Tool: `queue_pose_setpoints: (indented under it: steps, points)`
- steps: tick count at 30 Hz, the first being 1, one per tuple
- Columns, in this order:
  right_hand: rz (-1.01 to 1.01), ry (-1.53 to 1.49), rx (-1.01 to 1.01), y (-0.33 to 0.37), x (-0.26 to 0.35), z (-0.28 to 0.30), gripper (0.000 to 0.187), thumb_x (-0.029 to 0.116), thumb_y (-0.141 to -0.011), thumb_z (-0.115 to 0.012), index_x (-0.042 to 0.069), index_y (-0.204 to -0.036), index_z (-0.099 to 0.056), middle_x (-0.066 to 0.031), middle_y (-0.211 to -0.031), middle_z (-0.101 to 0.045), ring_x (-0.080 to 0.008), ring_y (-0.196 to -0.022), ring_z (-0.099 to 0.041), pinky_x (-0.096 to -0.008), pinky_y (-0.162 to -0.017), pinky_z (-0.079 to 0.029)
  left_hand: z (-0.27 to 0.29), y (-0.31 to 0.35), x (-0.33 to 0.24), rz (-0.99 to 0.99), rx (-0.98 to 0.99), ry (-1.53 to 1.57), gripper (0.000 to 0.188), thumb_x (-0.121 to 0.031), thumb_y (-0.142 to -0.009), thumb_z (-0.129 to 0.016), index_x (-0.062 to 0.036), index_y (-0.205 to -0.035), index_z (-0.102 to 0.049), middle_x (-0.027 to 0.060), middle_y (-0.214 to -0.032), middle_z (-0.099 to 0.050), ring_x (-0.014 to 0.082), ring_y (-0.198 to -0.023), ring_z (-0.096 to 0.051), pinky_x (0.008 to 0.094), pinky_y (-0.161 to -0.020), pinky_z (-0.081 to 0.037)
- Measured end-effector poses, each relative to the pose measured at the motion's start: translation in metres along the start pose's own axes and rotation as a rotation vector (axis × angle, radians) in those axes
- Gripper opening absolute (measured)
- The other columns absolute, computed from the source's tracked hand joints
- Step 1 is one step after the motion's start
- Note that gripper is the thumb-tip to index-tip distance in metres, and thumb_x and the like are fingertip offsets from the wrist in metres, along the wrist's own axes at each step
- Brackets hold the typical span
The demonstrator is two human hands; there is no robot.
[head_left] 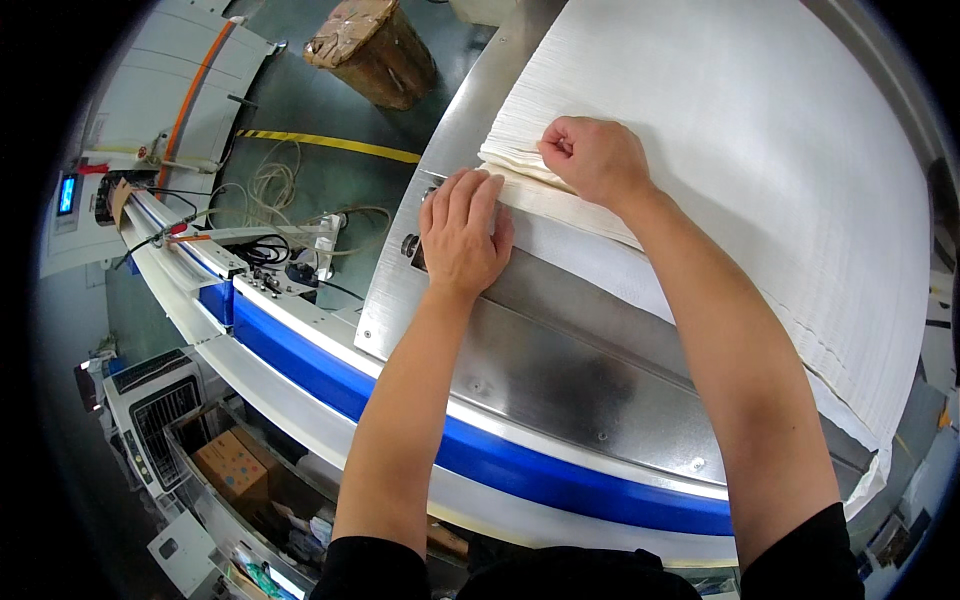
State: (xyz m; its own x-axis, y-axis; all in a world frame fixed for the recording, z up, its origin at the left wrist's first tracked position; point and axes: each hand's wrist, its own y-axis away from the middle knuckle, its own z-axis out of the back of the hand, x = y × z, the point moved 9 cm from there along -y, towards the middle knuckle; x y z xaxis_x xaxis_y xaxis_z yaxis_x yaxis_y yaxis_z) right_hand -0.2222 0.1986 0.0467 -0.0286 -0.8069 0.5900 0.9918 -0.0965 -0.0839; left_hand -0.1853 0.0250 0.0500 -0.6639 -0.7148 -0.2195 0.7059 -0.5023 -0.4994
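A thick stack of white layered sheets, apparently fabric, lies on a metal table, its layered edge facing me. My left hand rests palm down at the table's left edge, fingers stretched out over the corner of a cream-coloured lower strip of the stack. The right hand is closed into a fist on top of the stack near its left front corner. What its fingers hold, if anything, is hidden. A black knob sits on the table's edge beside my left hand.
A blue-and-white rail runs along the table's front. On the floor at the back stands a brown wrapped bin, near yellow-black tape and coiled hoses. Boxes fill a container at lower left.
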Motion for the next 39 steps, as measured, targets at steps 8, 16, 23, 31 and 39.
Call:
queue_pose_setpoints:
  steps: [8,16,23,31,39]
  points:
    - [0.037,0.014,-0.064,0.003,0.003,0.001,0.016,0.027,-0.083,-0.065,0.012,-0.083,-0.069,-0.0037,-0.072,-0.068,-0.0227,-0.063,-0.064,-0.0353,-0.061,-0.051,-0.001,-0.006,-0.003,-0.015,-0.008,-0.031,0.046,-0.017,-0.076,-0.065,-0.0189,-0.121,-0.059,0.0059,-0.117,-0.056,0.0297,-0.112,-0.050,0.0447,-0.098,-0.036]
    - [-0.005,0.014,0.002,0.002,0.003,0.001,0.017,0.029,-0.084,-0.062,0.013,-0.086,-0.070,-0.0060,-0.079,-0.070,-0.0275,-0.073,-0.066,-0.0392,-0.069,-0.052,0.004,0.007,0.000,0.003,-0.008,-0.011,0.037,-0.018,-0.074,-0.066,-0.0181,-0.110,-0.061,0.0055,-0.116,-0.056,0.0308,-0.112,-0.050,0.0458,-0.098,-0.036]
    - [-0.010,0.006,-0.011,0.004,-0.001,0.001,0.016,0.027,-0.084,-0.064,0.012,-0.085,-0.069,-0.0037,-0.073,-0.068,-0.0220,-0.065,-0.063,-0.0346,-0.062,-0.051,0.013,0.018,-0.002,0.007,-0.010,-0.003,0.042,-0.017,-0.071,-0.066,-0.0188,-0.113,-0.061,0.0051,-0.115,-0.056,0.0310,-0.111,-0.050,0.0452,-0.098,-0.035]
    - [0.065,-0.149,0.219,0.025,0.019,0.004,0.024,0.027,-0.082,-0.065,0.010,-0.098,-0.067,-0.0079,-0.087,-0.065,-0.0258,-0.084,-0.065,-0.0379,-0.075,-0.051,0.009,0.012,-0.001,0.017,0.036,-0.041,0.063,-0.016,-0.071,-0.066,-0.0231,-0.132,-0.055,0.0054,-0.116,-0.055,0.0294,-0.113,-0.049,0.0447,-0.099,-0.034]
    - [0.171,-0.228,0.202,0.031,0.016,0.005,0.026,0.024,-0.081,-0.070,0.007,-0.100,-0.065,-0.0109,-0.098,-0.064,-0.0244,-0.084,-0.065,-0.0351,-0.078,-0.053,0.009,0.009,0.000,0.026,-0.023,-0.001,0.051,-0.016,-0.070,-0.068,-0.0204,-0.120,-0.060,0.0048,-0.116,-0.056,0.0286,-0.111,-0.050,0.0442,-0.098,-0.035]
